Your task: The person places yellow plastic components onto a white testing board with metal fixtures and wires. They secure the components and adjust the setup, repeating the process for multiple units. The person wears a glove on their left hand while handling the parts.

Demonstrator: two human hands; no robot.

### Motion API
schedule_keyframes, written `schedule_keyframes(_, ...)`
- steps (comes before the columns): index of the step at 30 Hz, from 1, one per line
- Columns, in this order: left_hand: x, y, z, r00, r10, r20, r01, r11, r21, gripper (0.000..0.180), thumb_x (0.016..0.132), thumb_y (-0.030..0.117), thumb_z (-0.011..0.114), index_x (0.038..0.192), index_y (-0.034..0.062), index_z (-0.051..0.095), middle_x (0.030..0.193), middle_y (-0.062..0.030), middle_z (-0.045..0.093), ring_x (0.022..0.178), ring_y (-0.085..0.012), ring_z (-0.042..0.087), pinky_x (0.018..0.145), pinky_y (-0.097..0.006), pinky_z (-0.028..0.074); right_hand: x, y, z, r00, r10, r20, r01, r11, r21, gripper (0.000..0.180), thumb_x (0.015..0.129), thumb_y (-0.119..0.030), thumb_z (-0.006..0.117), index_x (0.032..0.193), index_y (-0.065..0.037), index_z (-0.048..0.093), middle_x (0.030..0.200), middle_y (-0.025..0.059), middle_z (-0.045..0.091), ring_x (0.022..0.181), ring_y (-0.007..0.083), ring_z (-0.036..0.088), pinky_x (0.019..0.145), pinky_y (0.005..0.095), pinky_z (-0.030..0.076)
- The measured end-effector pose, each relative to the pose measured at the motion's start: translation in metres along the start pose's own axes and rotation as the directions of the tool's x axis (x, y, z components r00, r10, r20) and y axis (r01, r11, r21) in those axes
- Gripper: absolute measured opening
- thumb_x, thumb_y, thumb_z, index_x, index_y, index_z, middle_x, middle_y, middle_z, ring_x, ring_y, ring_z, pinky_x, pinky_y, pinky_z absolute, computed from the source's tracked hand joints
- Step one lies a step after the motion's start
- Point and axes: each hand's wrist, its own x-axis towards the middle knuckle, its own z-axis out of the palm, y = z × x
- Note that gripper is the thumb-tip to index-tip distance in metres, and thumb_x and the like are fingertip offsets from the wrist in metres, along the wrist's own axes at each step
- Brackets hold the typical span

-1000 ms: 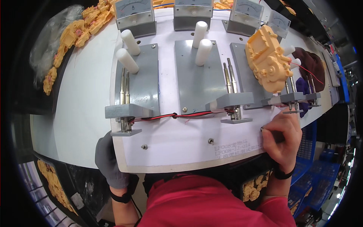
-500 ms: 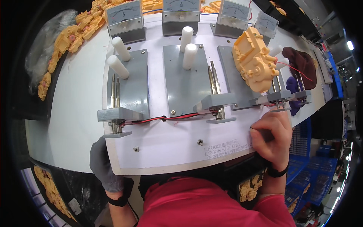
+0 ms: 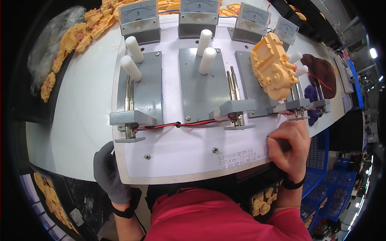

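**Holding the white board by its near edge**

Sliding down and left in the frame since half a second ago: the whole white test board (image 3: 189,154), meters and all, with both hands keeping their places on it. Resting now at lower right, the bare right hand (image 3: 288,145), fingers curled in and pressed together on the board's near right corner, possibly pinching something small and dark (too hidden to tell). Gripping the near left corner at lower left, the grey-gloved left hand (image 3: 106,172), fingers wrapped under the edge, so spread or closed cannot be told. Lying up and slightly left of the right hand, well apart from it, the yellow plastic housing (image 3: 273,72), seated on the rightmost grey fixture plate (image 3: 249,80), long axis running from upper left toward lower right of the frame. Standing far nearer to it: the right hand, not the left. Trailing between the fixtures just above the fingers, red and black wires (image 3: 189,123).
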Motion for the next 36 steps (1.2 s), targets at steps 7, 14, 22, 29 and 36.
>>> schedule_keyframes(7, -0.002, -0.008, 0.001, 0.993, 0.106, -0.059, -0.102, 0.993, 0.054, 0.046, 0.083, 0.003, 0.07, 0.127, -0.003, 0.055, 0.113, -0.0053, 0.06, 0.089, -0.0109, 0.055, 0.079, -0.024, 0.045, 0.001, -0.001, 0.001, 1.0, -0.007, -0.01, 0.007, 1.0, 0.013, 0.018, 0.067, -0.004, 0.077, 0.08, -0.01, 0.065, 0.077, 0.0024, 0.061, 0.074, 0.0232, 0.054, 0.072, 0.036, 0.039)
schedule_keyframes(14, 0.007, 0.003, 0.005, 0.975, 0.199, -0.096, -0.184, 0.972, 0.145, 0.057, 0.083, 0.004, 0.069, 0.137, 0.0, 0.049, 0.131, -0.0104, 0.055, 0.105, -0.0181, 0.057, 0.087, -0.031, 0.046, 0.0, -0.001, 0.001, 1.0, -0.001, -0.003, 0.001, 1.0, 0.007, 0.019, 0.068, -0.005, 0.077, 0.081, -0.01, 0.065, 0.077, 0.0023, 0.062, 0.074, 0.0233, 0.054, 0.072, 0.0359, 0.039)
schedule_keyframes(22, 0.007, 0.008, 0.006, 0.958, 0.247, -0.143, -0.207, 0.946, 0.249, 0.058, 0.086, 0.008, 0.067, 0.141, 0.0033, 0.046, 0.145, -0.0149, 0.048, 0.119, -0.0252, 0.055, 0.093, -0.037, 0.045, 0.0, -0.001, -0.004, 0.999, -0.004, 0.049, 0.004, 1.0, -0.012, 0.012, 0.074, -0.006, 0.073, 0.082, -0.005, 0.064, 0.079, 0.0065, 0.06, 0.078, 0.0241, 0.055, 0.071, 0.0341, 0.044)
schedule_keyframes(29, 0.006, 0.008, 0.004, 0.97, 0.201, -0.133, -0.164, 0.955, 0.245, 0.064, 0.085, 0.013, 0.07, 0.143, 0.003, 0.045, 0.146, -0.0142, 0.047, 0.122, -0.0256, 0.054, 0.095, -0.038, 0.044, 0.001, -0.001, 0.0, 1.0, 0.003, 0.018, -0.003, 1.0, 0.015, 0.018, 0.069, -0.005, 0.077, 0.082, -0.01, 0.066, 0.078, 0.0031, 0.062, 0.076, 0.0239, 0.054, 0.072, 0.0359, 0.04)
schedule_keyframes(36, 0.006, 0.006, 0.005, 0.965, 0.227, -0.131, -0.187, 0.946, 0.264, 0.062, 0.086, 0.011, 0.069, 0.143, 0.0031, 0.045, 0.145, -0.0139, 0.048, 0.121, -0.0256, 0.054, 0.096, -0.038, 0.043, 0.001, -0.001, -0.002, 0.999, -0.02, 0.039, 0.02, 1.0, 0.003, 0.012, 0.073, -0.005, 0.072, 0.082, -0.005, 0.064, 0.079, 0.0067, 0.061, 0.078, 0.0248, 0.055, 0.071, 0.0346, 0.044)
